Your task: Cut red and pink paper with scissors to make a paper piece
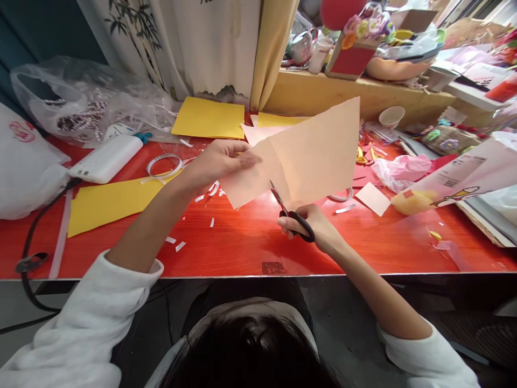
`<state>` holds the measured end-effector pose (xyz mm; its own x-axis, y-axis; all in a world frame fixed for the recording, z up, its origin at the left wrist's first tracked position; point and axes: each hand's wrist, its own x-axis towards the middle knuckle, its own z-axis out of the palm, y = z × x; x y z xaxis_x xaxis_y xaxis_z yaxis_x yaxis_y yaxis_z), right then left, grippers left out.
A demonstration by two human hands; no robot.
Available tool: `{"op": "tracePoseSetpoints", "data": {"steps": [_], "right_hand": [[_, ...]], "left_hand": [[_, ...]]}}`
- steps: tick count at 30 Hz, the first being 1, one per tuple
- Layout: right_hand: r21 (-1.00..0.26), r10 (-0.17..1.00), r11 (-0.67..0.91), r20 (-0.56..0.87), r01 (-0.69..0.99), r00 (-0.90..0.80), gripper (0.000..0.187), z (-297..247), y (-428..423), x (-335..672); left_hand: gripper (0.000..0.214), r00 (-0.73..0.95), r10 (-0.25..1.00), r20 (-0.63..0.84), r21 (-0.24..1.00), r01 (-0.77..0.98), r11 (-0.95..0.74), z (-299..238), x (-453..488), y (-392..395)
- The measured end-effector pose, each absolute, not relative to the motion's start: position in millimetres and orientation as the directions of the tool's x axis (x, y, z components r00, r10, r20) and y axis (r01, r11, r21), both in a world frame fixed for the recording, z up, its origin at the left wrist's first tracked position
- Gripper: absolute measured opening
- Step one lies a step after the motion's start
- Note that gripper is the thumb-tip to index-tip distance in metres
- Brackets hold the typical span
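My left hand (230,160) pinches the upper left part of a pale peach sheet of paper (323,145), which is raised above the red table (234,242). Black-handled scissors (301,225) are in my right hand (313,226), with fingers through the loops. Their blades point up and left, over the lower part of the sheet near a crease or cut line. Whether the blades are fully closed is hard to make out. Small white paper scraps (180,246) lie on the table below my left arm.
Yellow sheets (210,118) lie at the back and left. A white power bank (107,159) with a cable, a tape roll (163,166) and plastic bags (28,161) are on the left. At the right are a small peach square (374,198), a printed paper bag (456,172) and a cluttered ledge (363,89).
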<state>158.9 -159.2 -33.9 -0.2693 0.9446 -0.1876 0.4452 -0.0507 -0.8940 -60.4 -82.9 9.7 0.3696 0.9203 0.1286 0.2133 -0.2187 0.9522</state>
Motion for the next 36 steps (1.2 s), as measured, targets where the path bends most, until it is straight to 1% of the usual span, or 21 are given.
{"op": "tracePoseSetpoints", "data": {"steps": [7, 13, 17, 23, 32, 36], "right_hand": [[-0.901, 0.957, -0.071, -0.183, 0.428, -0.224, 0.042, -39.0, -157.6, 156.6], [-0.91, 0.97, -0.044, -0.138, 0.412, -0.202, 0.047, -38.4, -158.2, 152.8], [-0.908, 0.965, -0.087, -0.179, 0.409, -0.192, 0.047, -40.2, -157.5, 153.1], [-0.925, 0.954, -0.085, -0.182, 0.37, -0.237, 0.043, -43.2, -155.6, 153.0], [-0.928, 0.955, -0.134, -0.214, 0.349, -0.204, 0.041, -44.6, -156.5, 150.9], [-0.914, 0.959, -0.134, -0.218, 0.383, -0.183, 0.042, -44.2, -156.0, 150.0]], "left_hand": [[0.023, 0.401, 0.908, 0.122, 0.961, 0.182, -0.209, 9.1, -60.9, -82.3], [0.02, 0.361, 0.926, 0.11, 0.963, 0.192, -0.189, 9.0, -60.5, -81.5], [0.017, 0.359, 0.926, 0.113, 0.962, 0.192, -0.192, 9.9, -60.5, -82.1], [0.021, 0.447, 0.891, 0.074, 0.968, 0.184, -0.173, 7.1, -61.7, -82.4], [0.021, 0.466, 0.883, 0.065, 0.97, 0.177, -0.165, 3.5, -62.1, -80.6], [0.02, 0.47, 0.882, 0.044, 0.969, 0.193, -0.151, 3.8, -61.4, -81.6]]}}
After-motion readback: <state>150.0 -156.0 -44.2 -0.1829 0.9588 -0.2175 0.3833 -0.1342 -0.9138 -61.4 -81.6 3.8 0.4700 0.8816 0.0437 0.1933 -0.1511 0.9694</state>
